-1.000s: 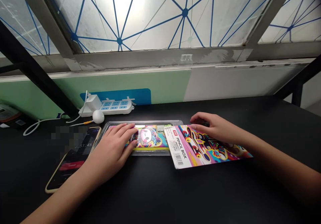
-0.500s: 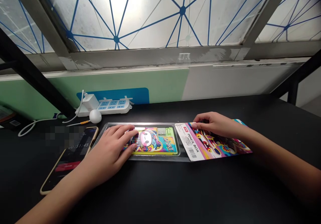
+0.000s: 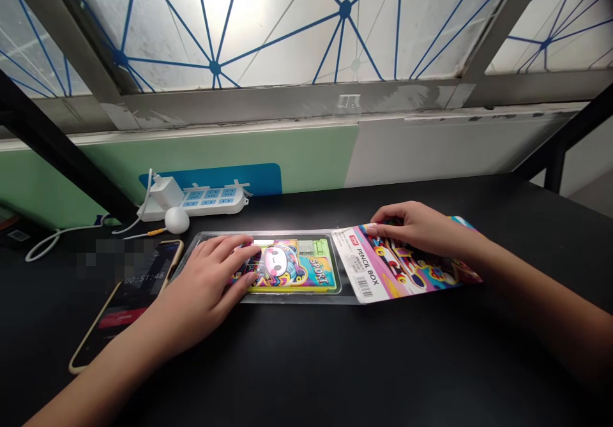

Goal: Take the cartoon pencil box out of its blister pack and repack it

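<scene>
A colourful pencil box (image 3: 287, 266) marked SPORT lies in a clear plastic tray (image 3: 352, 299) on the black table. My left hand (image 3: 208, 277) rests over the left part of the box and tray, its fingers stretched out and slightly spread. To the right, the printed backing card (image 3: 364, 267), reading PENCIL BOX, meets the tray at its left edge. My right hand (image 3: 414, 226) has its thumb and fingers closed at the card's far edge; its curled fingertips are partly hidden. The card's right side looks slightly bent up.
Left of the tray lies a phone (image 3: 129, 299) with a running timer, partly behind my left forearm. A white power strip (image 3: 211, 201) with a plugged-in charger stands at the wall, beside a round white object (image 3: 177, 220) and cables. Black posts rise at both sides.
The view has shifted a little. My right hand and the card's far right corner have moved slightly up and right. My left hand stays on the box.
</scene>
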`<act>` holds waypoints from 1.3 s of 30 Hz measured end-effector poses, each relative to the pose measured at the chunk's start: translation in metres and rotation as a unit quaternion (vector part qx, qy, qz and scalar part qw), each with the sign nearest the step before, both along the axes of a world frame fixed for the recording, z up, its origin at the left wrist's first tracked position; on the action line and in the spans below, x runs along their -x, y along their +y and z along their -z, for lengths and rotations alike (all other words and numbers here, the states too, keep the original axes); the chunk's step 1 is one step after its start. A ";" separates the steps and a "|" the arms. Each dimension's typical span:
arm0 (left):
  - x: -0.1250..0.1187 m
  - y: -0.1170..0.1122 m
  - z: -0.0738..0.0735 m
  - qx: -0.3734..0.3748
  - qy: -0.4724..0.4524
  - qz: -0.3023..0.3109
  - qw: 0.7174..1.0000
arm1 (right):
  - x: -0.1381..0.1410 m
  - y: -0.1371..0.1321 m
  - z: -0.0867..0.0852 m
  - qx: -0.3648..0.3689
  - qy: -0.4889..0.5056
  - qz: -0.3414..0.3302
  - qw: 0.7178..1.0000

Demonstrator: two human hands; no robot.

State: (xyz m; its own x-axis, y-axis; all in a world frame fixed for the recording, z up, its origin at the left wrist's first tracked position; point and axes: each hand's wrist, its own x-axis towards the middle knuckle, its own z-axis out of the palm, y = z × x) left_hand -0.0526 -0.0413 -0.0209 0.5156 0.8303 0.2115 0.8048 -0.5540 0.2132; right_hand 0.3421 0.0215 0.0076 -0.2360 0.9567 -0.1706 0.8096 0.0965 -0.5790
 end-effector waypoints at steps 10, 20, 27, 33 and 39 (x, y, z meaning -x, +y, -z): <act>-0.017 -0.013 -0.001 0.040 -0.030 -0.019 0.999 | 0.036 -0.020 0.017 -0.021 0.028 0.020 0.999; -0.021 -0.030 -0.020 0.148 -0.241 -0.001 0.959 | 0.048 -0.028 0.019 -0.051 -0.015 -0.017 0.998; -0.004 -0.006 -0.008 0.098 -0.425 -0.125 0.891 | 0.030 -0.022 0.013 -0.032 -0.036 -0.097 0.994; -0.019 -0.010 -0.001 0.141 -0.582 -0.069 0.797 | 0.010 -0.011 0.015 -0.036 -0.048 -0.101 0.993; -0.025 -0.015 -0.005 0.124 -0.616 -0.083 0.774 | 0.040 -0.011 0.017 -0.085 -0.069 -0.121 0.987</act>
State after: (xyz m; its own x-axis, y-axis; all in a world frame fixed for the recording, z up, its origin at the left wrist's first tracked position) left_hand -0.0276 -0.0563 -0.0156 -0.0679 0.9570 0.2819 -0.0371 -0.2848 0.9579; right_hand 0.3020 0.0109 -0.0090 -0.4474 0.8924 -0.0593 0.8210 0.3835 -0.4230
